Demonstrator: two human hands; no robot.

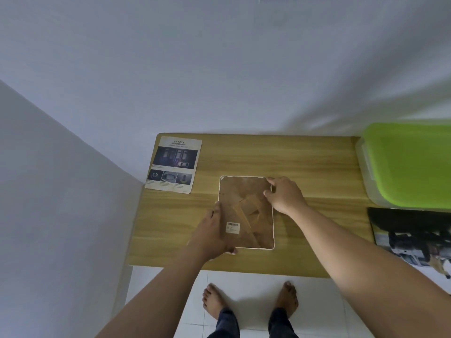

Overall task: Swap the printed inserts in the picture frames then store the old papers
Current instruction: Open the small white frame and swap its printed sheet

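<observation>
A white-rimmed picture frame (246, 211) lies face down in the middle of the wooden table (305, 162), its brown backboard with a barcode sticker facing up. My left hand (216, 230) holds the frame's near left edge, thumb under the bottom corner. My right hand (284, 193) grips the far right corner, fingers curled over the rim. A printed "SAFETY" sheet (174, 164) lies flat at the table's far left. Another dark printed picture (412, 240) lies at the right edge, partly cut off.
A clear storage box with a green lid (410, 164) stands at the far right of the table. White walls close in behind and to the left. My bare feet (251, 301) stand on white floor tiles in front of the table.
</observation>
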